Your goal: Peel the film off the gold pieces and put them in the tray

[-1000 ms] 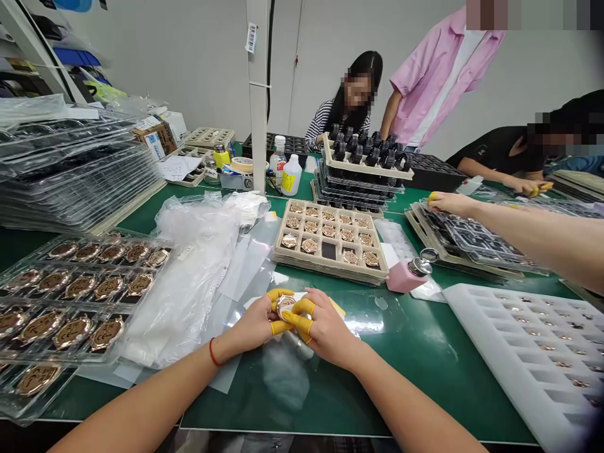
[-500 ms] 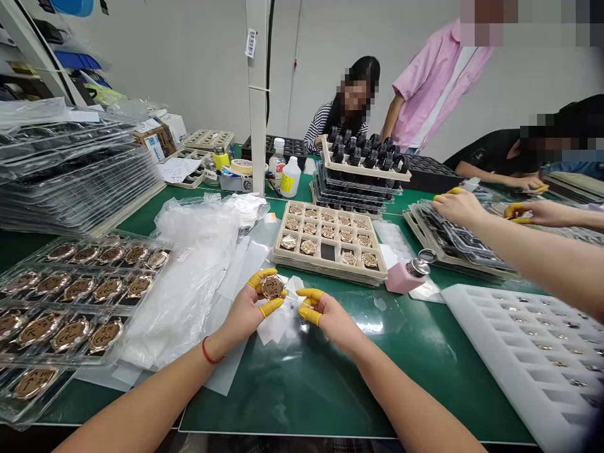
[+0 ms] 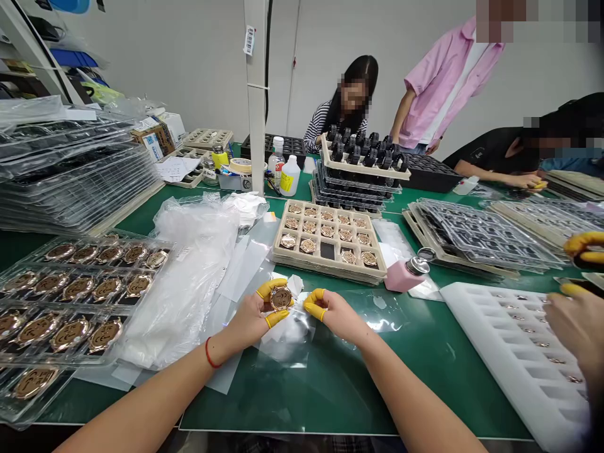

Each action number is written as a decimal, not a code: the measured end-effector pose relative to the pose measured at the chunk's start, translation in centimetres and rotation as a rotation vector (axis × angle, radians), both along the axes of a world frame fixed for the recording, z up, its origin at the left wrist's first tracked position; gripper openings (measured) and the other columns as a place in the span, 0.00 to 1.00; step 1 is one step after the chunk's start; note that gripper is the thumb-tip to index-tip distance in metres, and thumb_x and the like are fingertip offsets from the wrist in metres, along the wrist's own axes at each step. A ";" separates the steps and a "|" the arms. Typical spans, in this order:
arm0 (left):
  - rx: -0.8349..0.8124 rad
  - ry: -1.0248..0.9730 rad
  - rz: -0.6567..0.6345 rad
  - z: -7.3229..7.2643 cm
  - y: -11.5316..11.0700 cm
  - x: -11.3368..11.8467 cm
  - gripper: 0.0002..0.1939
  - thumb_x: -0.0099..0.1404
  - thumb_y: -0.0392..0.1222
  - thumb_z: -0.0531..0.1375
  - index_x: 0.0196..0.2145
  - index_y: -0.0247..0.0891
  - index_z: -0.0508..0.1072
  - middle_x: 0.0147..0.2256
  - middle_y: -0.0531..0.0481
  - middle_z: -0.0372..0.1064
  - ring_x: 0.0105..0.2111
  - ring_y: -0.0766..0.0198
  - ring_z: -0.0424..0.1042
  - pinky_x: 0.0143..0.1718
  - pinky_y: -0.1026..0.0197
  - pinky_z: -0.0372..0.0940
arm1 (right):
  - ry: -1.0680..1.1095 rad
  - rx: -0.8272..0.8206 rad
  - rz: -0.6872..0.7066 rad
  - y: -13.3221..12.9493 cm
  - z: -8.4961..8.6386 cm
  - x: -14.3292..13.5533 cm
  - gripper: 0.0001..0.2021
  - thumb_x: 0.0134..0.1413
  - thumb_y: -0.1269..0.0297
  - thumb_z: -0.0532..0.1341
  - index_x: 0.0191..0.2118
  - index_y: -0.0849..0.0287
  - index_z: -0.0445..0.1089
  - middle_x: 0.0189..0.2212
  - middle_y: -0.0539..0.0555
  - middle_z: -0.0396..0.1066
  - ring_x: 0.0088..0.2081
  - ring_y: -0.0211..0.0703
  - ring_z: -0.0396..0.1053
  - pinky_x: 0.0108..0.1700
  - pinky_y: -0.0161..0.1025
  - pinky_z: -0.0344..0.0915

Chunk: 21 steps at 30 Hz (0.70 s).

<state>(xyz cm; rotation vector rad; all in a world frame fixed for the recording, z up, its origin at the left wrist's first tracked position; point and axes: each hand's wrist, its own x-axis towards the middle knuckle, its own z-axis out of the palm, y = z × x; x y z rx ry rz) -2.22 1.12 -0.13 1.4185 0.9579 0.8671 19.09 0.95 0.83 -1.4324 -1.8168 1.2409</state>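
Observation:
My left hand (image 3: 248,319), with yellow finger cots on its fingertips, grips a round watch case (image 3: 281,299) by its edge. The case has a rose-gold rim and a brown face with dark markings turned towards me. Just right of it, my right hand (image 3: 338,316) has its yellow-covered fingertips pinched together; what they hold, if anything, is too small to make out. A crumpled white wipe (image 3: 296,285) shows behind the watch case. Beyond my hands lies a beige compartment tray (image 3: 330,270) of similar cases, one compartment showing its dark bottom.
Clear trays of watch cases (image 3: 78,289) and a plastic bag (image 3: 189,283) lie left. A pink pump bottle (image 3: 403,277) stands right of the beige tray. Further right are a white foam tray (image 3: 500,352) of small metal parts and a co-worker's hands (image 3: 573,314).
My left hand and the watch case have moved slightly right and down, closer to my right hand. The co-worker's hands on the right have drawn back from the clear trays towards the right edge.

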 end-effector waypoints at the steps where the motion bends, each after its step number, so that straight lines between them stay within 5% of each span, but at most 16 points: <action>1: -0.005 0.010 0.001 -0.1 0.0 0.0 0.28 0.55 0.44 0.63 0.52 0.41 0.62 0.44 0.46 0.71 0.43 0.56 0.72 0.48 0.54 0.67 | -0.043 0.045 0.016 -0.1 0.3 0.0 0.06 0.52 0.63 0.57 0.28 0.59 0.66 0.28 0.51 0.68 0.31 0.40 0.64 0.34 0.38 0.60; 6: -0.099 0.053 0.028 -1.0 0.4 0.2 0.28 0.54 0.40 0.63 0.52 0.39 0.61 0.42 0.45 0.71 0.39 0.57 0.74 0.44 0.53 0.69 | -0.018 0.167 -0.028 -0.6 1.7 -0.3 0.05 0.51 0.64 0.58 0.27 0.58 0.66 0.33 0.53 0.69 0.38 0.45 0.64 0.43 0.43 0.60; 11: -0.087 0.053 -0.021 -0.6 -0.2 0.9 0.27 0.53 0.40 0.63 0.51 0.39 0.64 0.42 0.45 0.72 0.37 0.57 0.73 0.40 0.56 0.69 | 0.411 -0.154 -0.216 -1.0 1.3 -1.5 0.13 0.44 0.53 0.65 0.28 0.59 0.69 0.43 0.55 0.69 0.42 0.46 0.65 0.46 0.42 0.59; 14: -0.049 0.048 -0.070 -0.3 -0.8 1.2 0.27 0.54 0.40 0.63 0.51 0.40 0.65 0.42 0.46 0.72 0.38 0.57 0.73 0.40 0.56 0.69 | 0.544 -0.286 -0.191 -1.4 0.8 -2.6 0.17 0.40 0.50 0.67 0.30 0.60 0.73 0.36 0.55 0.71 0.39 0.46 0.66 0.46 0.42 0.59; 21: -0.033 0.033 -0.072 -0.4 -1.0 1.3 0.26 0.53 0.38 0.63 0.51 0.41 0.65 0.44 0.46 0.71 0.41 0.56 0.72 0.42 0.56 0.68 | 0.607 -0.295 -0.189 -1.6 0.7 -3.4 0.15 0.42 0.52 0.67 0.27 0.61 0.74 0.26 0.52 0.70 0.32 0.41 0.65 0.39 0.38 0.59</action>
